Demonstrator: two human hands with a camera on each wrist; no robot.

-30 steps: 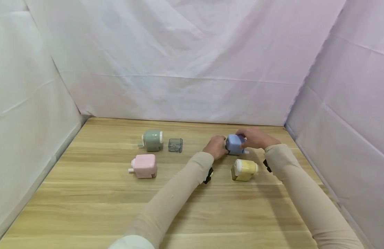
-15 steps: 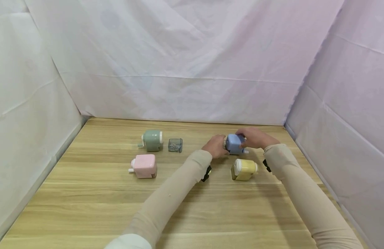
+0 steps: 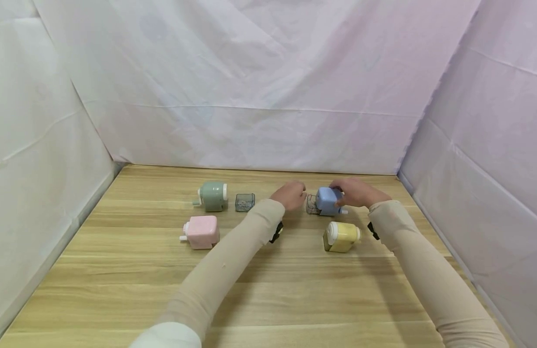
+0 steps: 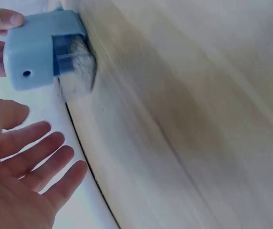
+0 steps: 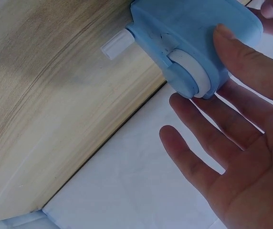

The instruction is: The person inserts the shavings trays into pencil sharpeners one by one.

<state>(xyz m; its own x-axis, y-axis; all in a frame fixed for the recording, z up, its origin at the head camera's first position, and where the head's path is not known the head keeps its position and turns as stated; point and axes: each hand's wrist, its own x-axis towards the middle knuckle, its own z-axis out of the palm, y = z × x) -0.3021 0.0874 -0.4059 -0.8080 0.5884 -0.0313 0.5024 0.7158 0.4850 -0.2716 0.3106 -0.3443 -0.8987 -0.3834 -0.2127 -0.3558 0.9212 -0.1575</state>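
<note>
A blue hand-crank pencil sharpener [image 3: 327, 199] stands at the back right of the table. My right hand [image 3: 359, 192] grips its body from the right, with the thumb on one side and fingers behind, as the right wrist view shows. Its white-tipped crank handle [image 5: 117, 44] points away from that palm. A clear shavings drawer [image 4: 77, 71] sticks partly out of the sharpener's left side, with shavings visible inside. To the left of the drawer and apart from it, my left hand [image 3: 290, 195] holds nothing, its fingers spread and nearly straight in the left wrist view.
A green sharpener [image 3: 214, 195] stands at the back left, beside a loose clear drawer [image 3: 245, 202] with shavings. Nearer are a pink sharpener [image 3: 203, 232] at left and a yellow sharpener [image 3: 342, 237] at right. White cloth walls [image 3: 260, 130] border the table.
My left hand has let go of the blue sharpener's drawer area and moved left, uncovering the protruding drawer. My right hand stays on the sharpener, which has barely moved.
</note>
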